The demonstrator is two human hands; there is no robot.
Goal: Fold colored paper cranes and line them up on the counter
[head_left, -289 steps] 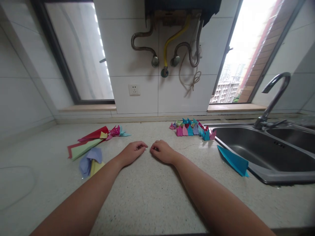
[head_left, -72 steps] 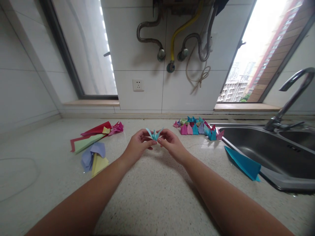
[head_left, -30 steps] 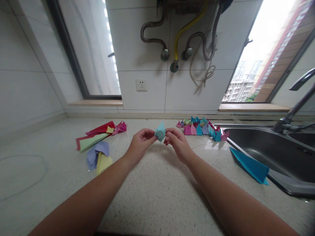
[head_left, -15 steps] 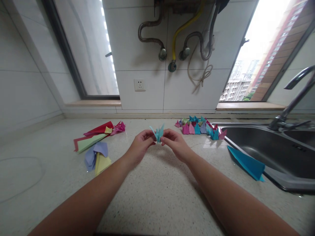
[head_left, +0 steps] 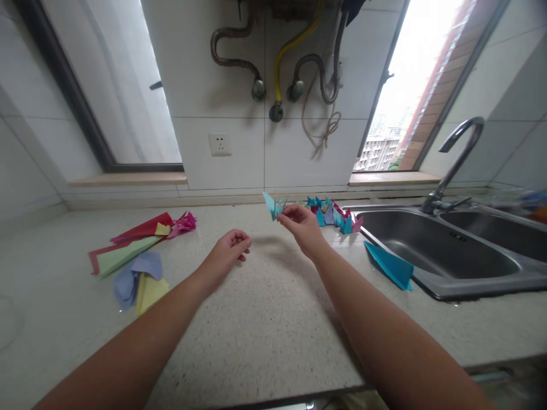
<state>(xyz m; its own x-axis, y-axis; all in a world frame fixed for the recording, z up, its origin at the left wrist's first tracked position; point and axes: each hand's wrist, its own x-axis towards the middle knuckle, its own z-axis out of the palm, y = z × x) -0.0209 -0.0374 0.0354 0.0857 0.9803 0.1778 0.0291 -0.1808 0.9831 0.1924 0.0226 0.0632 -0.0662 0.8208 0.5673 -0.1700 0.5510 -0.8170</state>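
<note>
Both forearms stretched forward. Left hand (head_left: 227,250) loosely curled, fingers (head_left: 241,246) empty; right hand (head_left: 301,223) raised higher, fingers (head_left: 285,213) pinched together.

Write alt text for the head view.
The right hand pinches a small folded teal paper figure above a speckled counter, while the left hand rests loosely curled and empty. Finished folded figures sit beside a steel sink; coloured paper sheets lie left.

small teal paper crane (head_left: 272,206), pinched aloft
</note>
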